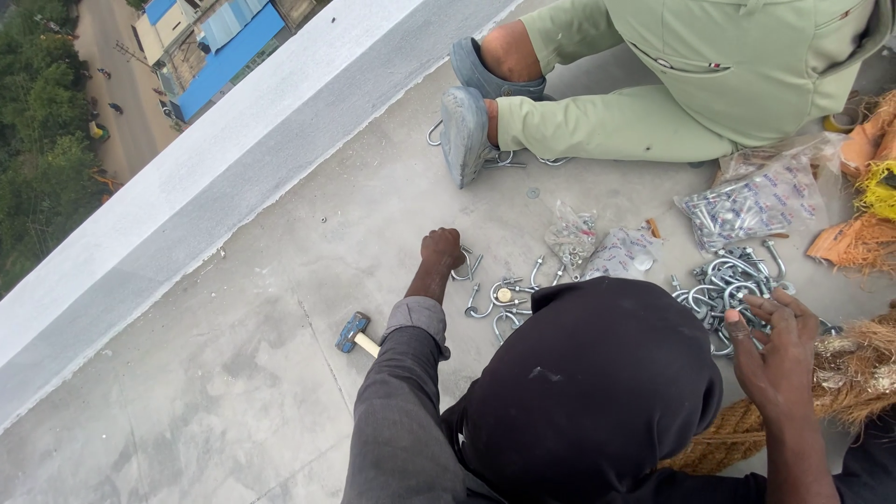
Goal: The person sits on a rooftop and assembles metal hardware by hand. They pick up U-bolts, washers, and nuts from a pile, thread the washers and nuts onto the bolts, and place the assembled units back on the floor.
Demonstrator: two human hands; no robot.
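Nearest us a black hood (588, 392) hides our lap. Our left hand (441, 248) is a closed fist beside one metal hook (464, 265). Our right hand (775, 350), fingers spread, rests on a pile of curved silver hooks (728, 280). Three bags of bolts (751, 201) lie beyond; one hammer (356, 334) lies on open concrete before the white wall (215, 177)

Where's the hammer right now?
The hammer lies on the concrete roof, just left of the left sleeve, below the left hand.
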